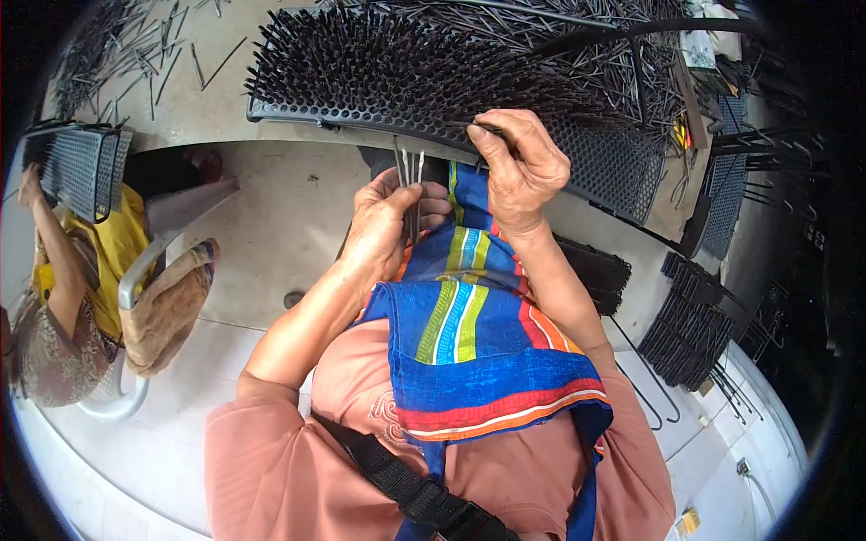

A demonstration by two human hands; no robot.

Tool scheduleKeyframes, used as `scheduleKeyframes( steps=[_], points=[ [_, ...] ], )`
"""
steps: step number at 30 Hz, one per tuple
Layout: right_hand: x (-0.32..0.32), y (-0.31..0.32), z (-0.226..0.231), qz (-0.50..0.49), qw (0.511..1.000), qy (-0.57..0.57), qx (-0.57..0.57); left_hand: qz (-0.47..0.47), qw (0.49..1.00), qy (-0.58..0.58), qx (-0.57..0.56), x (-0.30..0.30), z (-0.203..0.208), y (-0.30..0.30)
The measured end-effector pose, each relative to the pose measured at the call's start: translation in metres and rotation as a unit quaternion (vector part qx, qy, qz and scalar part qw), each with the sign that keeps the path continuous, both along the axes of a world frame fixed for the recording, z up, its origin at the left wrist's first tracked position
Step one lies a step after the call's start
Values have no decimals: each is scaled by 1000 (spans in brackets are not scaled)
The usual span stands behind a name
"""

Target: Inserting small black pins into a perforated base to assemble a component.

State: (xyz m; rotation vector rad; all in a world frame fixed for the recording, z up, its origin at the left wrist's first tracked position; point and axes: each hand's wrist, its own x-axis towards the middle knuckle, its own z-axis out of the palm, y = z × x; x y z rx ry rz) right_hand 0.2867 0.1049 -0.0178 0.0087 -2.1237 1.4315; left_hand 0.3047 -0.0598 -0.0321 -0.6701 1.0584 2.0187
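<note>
Left hand grips thin rods, near twelve o'clock. Right hand, toward one, thumb and forefinger pinched beside the perforated rack; can't tell on what. Looks like rack-filling; next placement probably wants a rod stood upright.

Tiled floor: pale, thin joints, brightly lit at 8 o'clock; duller, stained grey-beige toward 10 o'clock. Beige worktable spans 11 to 2 o'clock. Metal-tube chair at 9 o'clock, brown cloth hung on it. Deep shade at 3 o'clock.
</note>
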Motion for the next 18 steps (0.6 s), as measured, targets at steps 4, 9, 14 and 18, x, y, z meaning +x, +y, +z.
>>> scheduleKeyframes(
  steps=[4,9,14,18],
  points=[
    [0,3,6,22,997,16,72,10,999,5,30,2,4,1],
    [4,5,6,20,992,36,119,9,1000,-17,8,6,2,1],
    [6,5,5,33,979,57,190,4,1000,-20,3,9,0,3],
    [2,5,13,54,977,51,200,21,999,-23,26,12,-1,6]
  ],
)
